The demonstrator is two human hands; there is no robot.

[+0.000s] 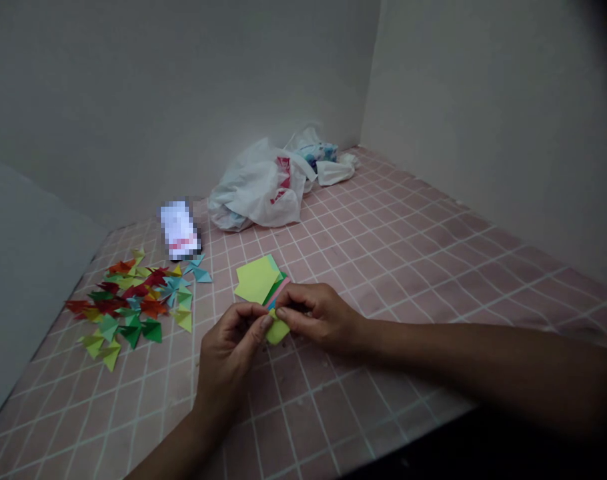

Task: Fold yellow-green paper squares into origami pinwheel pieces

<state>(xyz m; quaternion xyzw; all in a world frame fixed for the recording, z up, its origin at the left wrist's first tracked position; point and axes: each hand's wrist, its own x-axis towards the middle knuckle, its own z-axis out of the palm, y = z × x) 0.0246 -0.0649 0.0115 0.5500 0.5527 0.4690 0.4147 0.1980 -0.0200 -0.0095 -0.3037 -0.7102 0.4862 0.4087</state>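
Between my two hands is a small piece of yellow-green origami paper, curled or folded, its upper edge pinched by both. My left hand has thumb and forefinger closed on its left side. From the right, my right hand pinches the same paper with thumb and fingers. Just beyond lies a fanned stack of coloured paper sheets, yellow-green on top, with green, pink and blue edges showing. My right fingers partly cover that stack. Over to the left, a pile of small folded paper pieces in red, orange, yellow, green and blue is spread out.
A lit phone, its screen blurred, lies behind the folded pieces. White plastic bags with red print sit at the back, beside a blue-and-white package. Walls border the pink tile-patterned table surface.
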